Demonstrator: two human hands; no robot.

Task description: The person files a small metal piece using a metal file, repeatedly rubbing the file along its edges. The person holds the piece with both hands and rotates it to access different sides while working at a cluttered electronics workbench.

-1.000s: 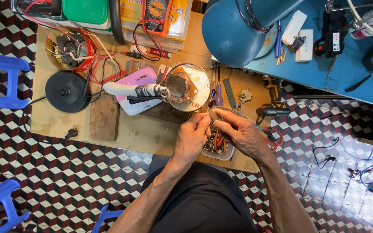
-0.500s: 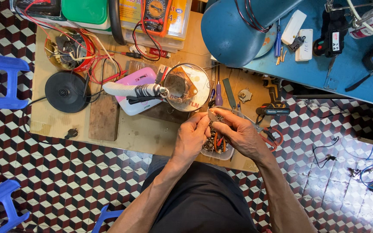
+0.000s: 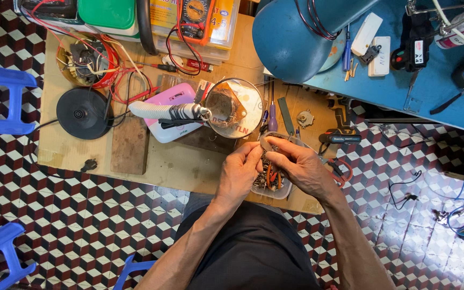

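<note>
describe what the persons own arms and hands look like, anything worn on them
Both forearms are bare up to the frame edge, with no sleeves in view. The left hand and right hand wear no gloves, and no watch, ring or bracelet can be made out. Dark trousers show below the arms.

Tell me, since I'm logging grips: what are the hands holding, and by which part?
Both the left hand and right hand pinch something small between their fingertips above the clear parts tub; what it is, and which part is gripped, cannot be told.
</note>
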